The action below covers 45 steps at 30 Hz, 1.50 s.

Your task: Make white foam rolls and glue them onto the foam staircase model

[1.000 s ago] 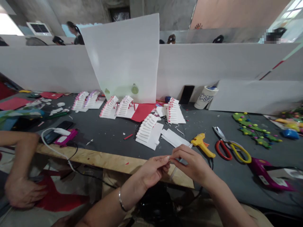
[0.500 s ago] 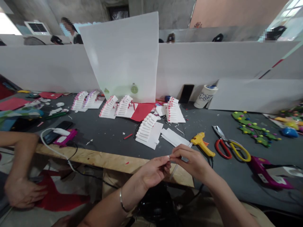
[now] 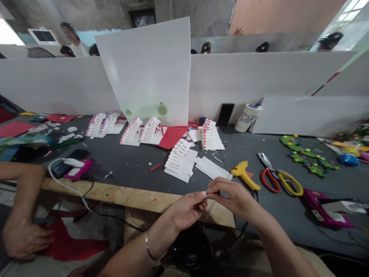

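My left hand (image 3: 188, 209), with a bracelet at its wrist, is pinched at the table's front edge around a small white piece (image 3: 205, 194). The fingertips of my right hand (image 3: 229, 194) meet it there, closed on the same small piece. A thin pale strip (image 3: 212, 207) hangs below the right fingers, and what holds it is hard to make out. Just beyond the hands lie white paper strips (image 3: 211, 167) and a white card with a curved row of white rolls (image 3: 180, 159). The yellow glue gun (image 3: 245, 174) lies right of them.
Scissors (image 3: 279, 177), a purple device (image 3: 325, 209) and green decorated shapes (image 3: 308, 156) lie right. More cards with rolls (image 3: 150, 130), a cup (image 3: 248, 117) and a phone (image 3: 225, 114) stand behind. At left, another person's hand (image 3: 27, 238) rests on red material (image 3: 72, 242).
The view has shifted slightly. My hands stay almost in place, fingertips together. The other person's hand at the left has moved a little left.
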Each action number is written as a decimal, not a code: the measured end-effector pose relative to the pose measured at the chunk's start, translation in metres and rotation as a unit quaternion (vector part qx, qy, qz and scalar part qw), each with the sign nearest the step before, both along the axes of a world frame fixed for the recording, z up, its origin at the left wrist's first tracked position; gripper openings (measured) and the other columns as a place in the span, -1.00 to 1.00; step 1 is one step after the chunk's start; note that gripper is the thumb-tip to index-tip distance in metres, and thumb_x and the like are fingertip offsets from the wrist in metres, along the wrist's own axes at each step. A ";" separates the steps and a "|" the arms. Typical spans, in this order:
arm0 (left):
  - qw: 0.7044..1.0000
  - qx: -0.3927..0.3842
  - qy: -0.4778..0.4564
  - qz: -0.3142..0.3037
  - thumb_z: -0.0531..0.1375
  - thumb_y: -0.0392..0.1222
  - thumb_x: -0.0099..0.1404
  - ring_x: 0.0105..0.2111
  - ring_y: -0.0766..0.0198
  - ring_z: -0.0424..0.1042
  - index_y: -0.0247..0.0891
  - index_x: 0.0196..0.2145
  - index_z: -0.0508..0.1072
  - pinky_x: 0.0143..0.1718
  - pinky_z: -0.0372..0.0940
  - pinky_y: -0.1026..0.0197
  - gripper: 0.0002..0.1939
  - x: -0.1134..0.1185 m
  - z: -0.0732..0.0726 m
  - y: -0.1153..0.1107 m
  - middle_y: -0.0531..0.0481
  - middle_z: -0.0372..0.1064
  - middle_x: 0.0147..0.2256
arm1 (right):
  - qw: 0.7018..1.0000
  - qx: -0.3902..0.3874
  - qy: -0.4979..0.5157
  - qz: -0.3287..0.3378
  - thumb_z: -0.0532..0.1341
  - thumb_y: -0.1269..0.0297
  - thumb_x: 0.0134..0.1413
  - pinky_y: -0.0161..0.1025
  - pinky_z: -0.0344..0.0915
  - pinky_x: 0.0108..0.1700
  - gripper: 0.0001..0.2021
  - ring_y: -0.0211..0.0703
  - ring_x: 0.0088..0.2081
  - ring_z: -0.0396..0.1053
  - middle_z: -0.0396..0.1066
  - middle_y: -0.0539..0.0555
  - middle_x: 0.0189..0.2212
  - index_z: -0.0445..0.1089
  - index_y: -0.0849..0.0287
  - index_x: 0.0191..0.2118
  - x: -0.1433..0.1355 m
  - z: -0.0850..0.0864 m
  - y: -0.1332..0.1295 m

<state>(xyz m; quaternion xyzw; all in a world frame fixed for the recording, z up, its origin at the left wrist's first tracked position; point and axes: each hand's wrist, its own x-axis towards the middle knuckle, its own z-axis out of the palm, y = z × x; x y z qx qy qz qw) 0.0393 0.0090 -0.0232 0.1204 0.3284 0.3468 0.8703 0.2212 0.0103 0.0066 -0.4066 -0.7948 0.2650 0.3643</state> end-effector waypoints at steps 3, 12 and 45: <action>1.000 0.008 0.001 -0.006 0.49 -0.24 -0.15 -0.45 0.44 0.29 -0.41 -0.47 0.54 -0.35 0.22 0.36 -0.71 -0.001 -0.001 0.000 0.02 0.38 -0.48 | 1.000 0.020 -0.010 -0.002 0.17 0.33 0.19 -0.33 0.35 -0.32 -0.86 -0.24 -0.34 0.42 0.42 0.06 -0.39 0.40 0.15 -0.40 -0.002 0.001 -0.001; 0.999 0.024 0.020 -0.016 0.50 -0.22 -0.18 -0.47 0.47 0.27 -0.44 -0.45 0.55 -0.34 0.18 0.38 -0.66 -0.003 -0.003 0.004 0.03 0.36 -0.49 | 0.997 0.078 -0.030 0.006 0.14 0.34 0.22 -0.30 0.36 -0.33 -0.85 -0.23 -0.35 0.38 0.40 0.07 -0.40 0.37 0.14 -0.39 -0.005 -0.001 0.000; 0.985 0.139 0.079 0.069 0.46 -0.23 -0.10 -0.45 0.43 0.26 -0.33 -0.39 0.52 -0.42 0.13 0.37 -0.71 -0.016 0.011 0.013 0.03 0.35 -0.45 | 0.847 -0.014 -0.384 -0.367 0.17 -0.03 0.03 0.00 0.31 -0.08 -0.61 0.17 -0.10 0.41 0.46 0.28 -0.13 0.47 0.14 -0.15 0.156 -0.109 -0.002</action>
